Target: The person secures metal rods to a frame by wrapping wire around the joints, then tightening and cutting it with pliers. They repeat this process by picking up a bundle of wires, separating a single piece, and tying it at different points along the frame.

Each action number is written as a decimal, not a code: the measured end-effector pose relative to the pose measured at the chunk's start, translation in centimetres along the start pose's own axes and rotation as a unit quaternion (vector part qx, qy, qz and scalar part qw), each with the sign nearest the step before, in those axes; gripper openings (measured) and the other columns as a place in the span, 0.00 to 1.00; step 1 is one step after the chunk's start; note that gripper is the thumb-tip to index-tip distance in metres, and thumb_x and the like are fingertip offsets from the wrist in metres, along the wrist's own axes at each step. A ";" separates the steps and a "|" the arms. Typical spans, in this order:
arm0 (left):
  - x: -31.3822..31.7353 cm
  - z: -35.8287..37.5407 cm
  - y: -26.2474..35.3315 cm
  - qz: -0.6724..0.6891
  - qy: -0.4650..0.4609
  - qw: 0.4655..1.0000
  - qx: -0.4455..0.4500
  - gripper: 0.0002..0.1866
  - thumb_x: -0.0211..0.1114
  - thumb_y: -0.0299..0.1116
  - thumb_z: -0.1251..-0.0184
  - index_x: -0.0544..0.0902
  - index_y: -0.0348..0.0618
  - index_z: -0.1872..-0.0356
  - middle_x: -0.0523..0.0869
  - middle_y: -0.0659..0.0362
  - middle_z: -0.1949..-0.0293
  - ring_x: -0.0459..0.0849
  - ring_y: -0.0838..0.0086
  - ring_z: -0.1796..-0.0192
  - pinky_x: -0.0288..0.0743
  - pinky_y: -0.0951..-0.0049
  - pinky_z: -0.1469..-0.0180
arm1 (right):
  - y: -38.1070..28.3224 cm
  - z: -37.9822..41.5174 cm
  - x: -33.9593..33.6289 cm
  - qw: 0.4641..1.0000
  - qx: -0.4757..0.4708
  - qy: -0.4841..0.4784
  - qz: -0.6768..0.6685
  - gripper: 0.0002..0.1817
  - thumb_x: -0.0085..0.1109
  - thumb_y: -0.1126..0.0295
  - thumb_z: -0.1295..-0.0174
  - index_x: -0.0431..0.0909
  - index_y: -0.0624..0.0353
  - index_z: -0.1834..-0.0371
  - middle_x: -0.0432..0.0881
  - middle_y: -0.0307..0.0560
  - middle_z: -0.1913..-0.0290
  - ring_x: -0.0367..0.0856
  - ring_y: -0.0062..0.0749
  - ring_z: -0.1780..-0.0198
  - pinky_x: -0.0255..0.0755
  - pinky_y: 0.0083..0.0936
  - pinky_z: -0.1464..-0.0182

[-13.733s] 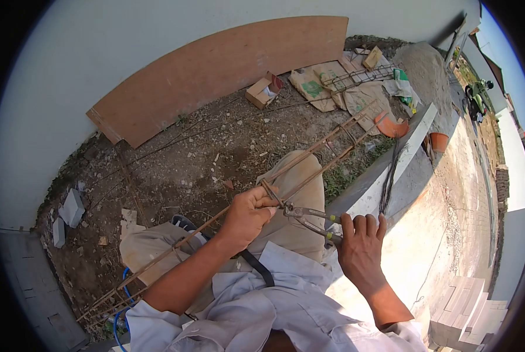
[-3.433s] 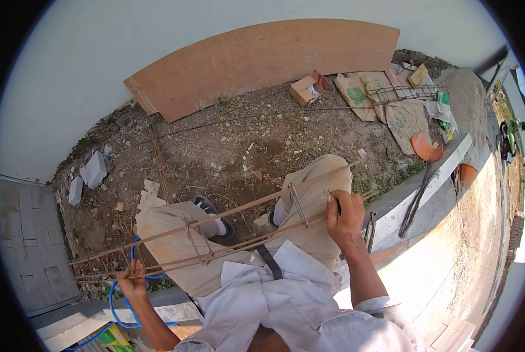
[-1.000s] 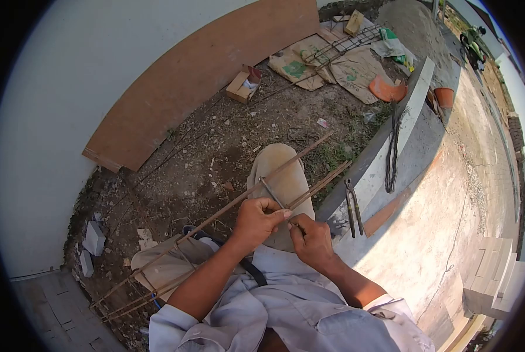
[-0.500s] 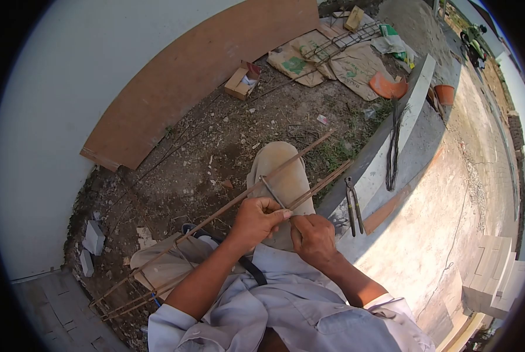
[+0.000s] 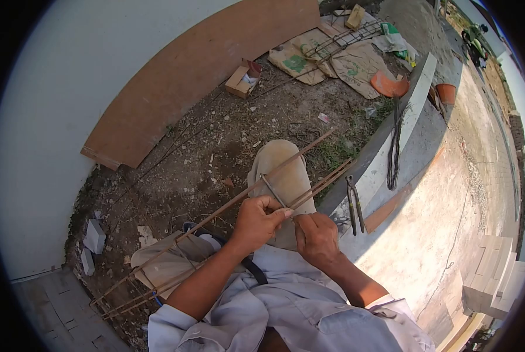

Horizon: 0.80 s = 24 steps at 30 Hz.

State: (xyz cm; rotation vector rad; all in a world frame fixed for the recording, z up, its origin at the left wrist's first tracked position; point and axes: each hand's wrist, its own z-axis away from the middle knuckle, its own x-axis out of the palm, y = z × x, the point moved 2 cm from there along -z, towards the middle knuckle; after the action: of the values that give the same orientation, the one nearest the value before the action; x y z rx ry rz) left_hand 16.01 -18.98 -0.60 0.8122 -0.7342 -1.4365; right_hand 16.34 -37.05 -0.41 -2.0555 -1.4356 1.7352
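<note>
A slim rebar cage (image 5: 224, 207) of rusty rods lies slantwise across my knees. One of its cross ties, a steel stirrup (image 5: 272, 191), spans the rods over my knee. My left hand (image 5: 255, 224) is closed on the cage at the lower end of that stirrup, thumb and forefinger pinched together. Close on its right, my right hand (image 5: 319, 239) is curled shut beside the same rod joint; whatever its fingers pinch is too small or hidden to see. A pair of pincers (image 5: 354, 205) rests on the ledge to the right of my knee.
A bundle of dark tie wire (image 5: 396, 146) hangs over the concrete ledge (image 5: 385, 154). Ahead lie an open cardboard box (image 5: 243, 80), paper sacks (image 5: 350, 70) and another rebar cage (image 5: 347, 40). A brown board (image 5: 198, 73) leans along the wall, and broken blocks (image 5: 93, 236) sit at left.
My right hand has shifted very slightly to the right, widening the gap between the hands. The left hand keeps its hold on the rebar cage.
</note>
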 end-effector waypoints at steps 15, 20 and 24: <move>0.2 -0.3 -0.6 0.050 0.017 0.998 0.016 0.09 0.77 0.28 0.30 0.88 0.35 0.69 0.85 0.61 0.78 0.76 0.85 0.82 0.66 0.81 0.82 | 1.7 -6.1 -3.6 0.982 -0.139 -0.121 0.045 0.04 0.68 0.72 0.43 0.85 0.52 0.65 0.77 0.41 0.60 0.77 0.39 0.48 0.66 0.40 0.39; 0.2 -0.1 -0.6 0.045 0.013 0.998 0.038 0.08 0.77 0.28 0.31 0.88 0.35 0.68 0.85 0.62 0.78 0.77 0.85 0.80 0.65 0.81 0.80 | 2.9 -8.6 -3.6 0.965 -0.138 -0.222 -0.026 0.04 0.71 0.71 0.41 0.86 0.49 0.64 0.79 0.38 0.60 0.77 0.37 0.48 0.66 0.39 0.38; 0.2 -0.3 -1.2 0.003 0.023 0.997 0.078 0.07 0.77 0.27 0.31 0.89 0.35 0.67 0.86 0.63 0.77 0.79 0.86 0.77 0.67 0.80 0.77 | 3.8 -10.4 -3.1 0.930 -0.084 -0.350 -0.075 0.03 0.70 0.73 0.38 0.88 0.51 0.64 0.82 0.37 0.61 0.77 0.36 0.45 0.64 0.38 0.36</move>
State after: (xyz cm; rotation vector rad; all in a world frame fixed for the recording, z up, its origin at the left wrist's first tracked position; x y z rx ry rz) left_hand 15.56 -19.14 -1.80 0.9588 -0.8210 -1.3624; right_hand 27.18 -36.33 3.19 -1.3633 -1.9022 2.4853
